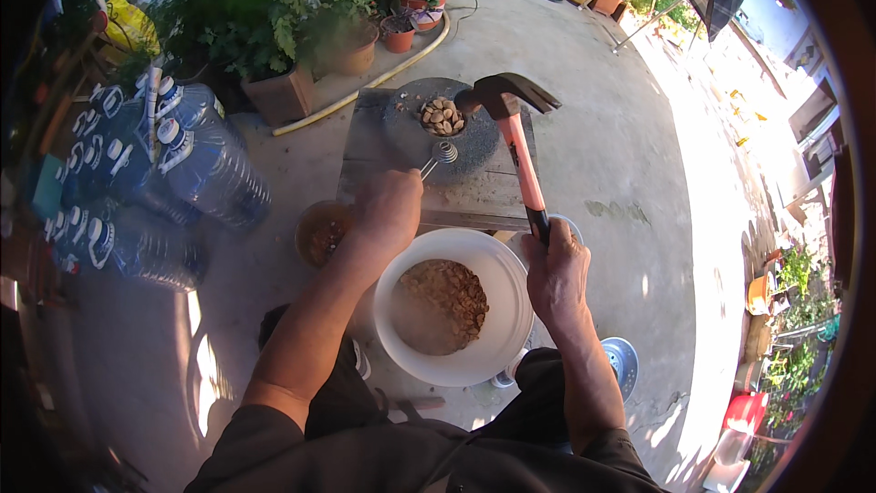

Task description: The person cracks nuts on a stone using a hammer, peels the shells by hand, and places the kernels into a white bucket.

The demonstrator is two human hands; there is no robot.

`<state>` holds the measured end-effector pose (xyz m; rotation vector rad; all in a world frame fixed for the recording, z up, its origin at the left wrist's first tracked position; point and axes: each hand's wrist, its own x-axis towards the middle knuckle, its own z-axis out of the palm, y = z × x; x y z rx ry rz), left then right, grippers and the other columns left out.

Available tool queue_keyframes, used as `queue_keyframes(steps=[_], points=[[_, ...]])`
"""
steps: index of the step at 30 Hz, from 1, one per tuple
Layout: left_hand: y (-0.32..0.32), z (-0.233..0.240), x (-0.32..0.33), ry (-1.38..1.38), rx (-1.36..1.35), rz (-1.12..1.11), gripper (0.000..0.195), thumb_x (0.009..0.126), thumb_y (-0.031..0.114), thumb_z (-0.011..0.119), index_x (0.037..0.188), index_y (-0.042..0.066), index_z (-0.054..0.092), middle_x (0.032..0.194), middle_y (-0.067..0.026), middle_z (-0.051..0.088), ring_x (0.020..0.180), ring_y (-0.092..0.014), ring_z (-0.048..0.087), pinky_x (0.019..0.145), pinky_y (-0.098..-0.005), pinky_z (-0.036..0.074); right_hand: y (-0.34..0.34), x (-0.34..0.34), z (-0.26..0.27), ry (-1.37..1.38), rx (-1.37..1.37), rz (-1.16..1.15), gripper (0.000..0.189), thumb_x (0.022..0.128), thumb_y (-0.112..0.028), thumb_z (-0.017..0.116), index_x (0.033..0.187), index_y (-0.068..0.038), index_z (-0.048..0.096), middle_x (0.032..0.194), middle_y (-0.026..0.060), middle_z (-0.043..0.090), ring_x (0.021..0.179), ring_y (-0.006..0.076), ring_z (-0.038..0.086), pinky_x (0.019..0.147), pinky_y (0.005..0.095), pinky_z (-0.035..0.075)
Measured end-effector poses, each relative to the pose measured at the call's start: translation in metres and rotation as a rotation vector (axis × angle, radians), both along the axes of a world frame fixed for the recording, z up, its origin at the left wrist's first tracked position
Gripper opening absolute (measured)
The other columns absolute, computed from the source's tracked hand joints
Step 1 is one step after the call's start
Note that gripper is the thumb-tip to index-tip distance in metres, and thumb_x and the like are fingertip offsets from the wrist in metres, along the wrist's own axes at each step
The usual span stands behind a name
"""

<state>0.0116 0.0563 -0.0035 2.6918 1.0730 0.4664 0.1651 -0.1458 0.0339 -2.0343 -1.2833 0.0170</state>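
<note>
My right hand grips the black lower handle of a claw hammer, its head raised at the right of a round dark stone slab. A hollow in the slab holds several brown nuts or pits in shell. My left hand is closed on a metal tool with a coiled wire end, which is just below the nuts. The slab rests on a wooden board or low table. Between my legs stands a white plastic bucket, partly filled with brown shells or nuts.
A brown bowl is on the ground left of the bucket. Large clear plastic bottles crowd the left side. Potted plants and a yellowish hose lie beyond the board. A blue strainer-like dish is beside my right forearm.
</note>
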Motion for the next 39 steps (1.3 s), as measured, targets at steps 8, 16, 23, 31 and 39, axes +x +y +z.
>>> queue_keyframes(steps=[8, 16, 23, 31, 39], points=[[-0.003, 0.011, 0.002, 0.042, -0.041, -0.011, 0.014, 0.094, 0.007, 0.058, 0.099, 0.0, 0.069, 0.083, -0.0198, 0.071, 0.083, -0.039, 0.071, 0.072, -0.0485, 0.056, -0.001, 0.002, -0.018, -0.025, -0.252, -0.023, 0.018, 0.092, -0.008, 0.065, 0.091, 0.0, 0.049, 0.075, 0.0258, 0.062, 0.071, 0.0488, 0.061, 0.06, 0.0551, 0.045], [0.003, -0.006, -0.002, -0.076, -0.055, 0.005, 0.014, 0.095, 0.011, 0.061, 0.096, 0.0, 0.069, 0.078, -0.0216, 0.069, 0.079, -0.043, 0.068, 0.069, -0.0516, 0.053, 0.004, 0.008, -0.006, 0.115, 0.149, -0.035, 0.015, 0.09, -0.005, 0.064, 0.083, 0.002, 0.052, 0.061, 0.0113, 0.053, 0.05, 0.021, 0.054, 0.053, 0.0352, 0.045], [0.017, -0.002, -0.017, -0.241, -0.183, 0.087, 0.011, 0.094, 0.011, 0.063, 0.092, 0.001, 0.068, 0.084, -0.0241, 0.069, 0.082, -0.044, 0.067, 0.072, -0.0493, 0.052, 0.009, 0.008, -0.004, 0.755, 0.118, -0.131, 0.017, 0.09, -0.008, 0.06, 0.077, -0.001, 0.052, 0.065, 0.0032, 0.053, 0.049, 0.0099, 0.052, 0.044, 0.0286, 0.041], [0.041, -0.012, -0.03, -0.681, -0.492, 0.131, 0.018, 0.096, 0.003, 0.054, 0.099, -0.001, 0.071, 0.07, -0.0123, 0.066, 0.059, -0.018, 0.06, 0.058, -0.0345, 0.047, 0.012, 0.012, -0.007, 0.896, 0.119, -0.14, 0.017, 0.09, -0.01, 0.06, 0.078, -0.001, 0.054, 0.066, 0.0037, 0.053, 0.045, 0.0102, 0.05, 0.041, 0.0274, 0.04], [0.069, -0.035, -0.037, -0.778, -0.504, 0.319, 0.028, 0.094, -0.002, 0.044, 0.11, -0.004, 0.067, 0.073, -0.0055, 0.057, 0.057, -0.01, 0.049, 0.048, -0.0294, 0.039, 0.031, 0.018, -0.022, 1.265, 0.044, -0.09, 0.014, 0.095, -0.012, 0.06, 0.091, 0.0, 0.055, 0.074, 0.008, 0.057, 0.052, 0.0151, 0.054, 0.044, 0.0308, 0.046]])
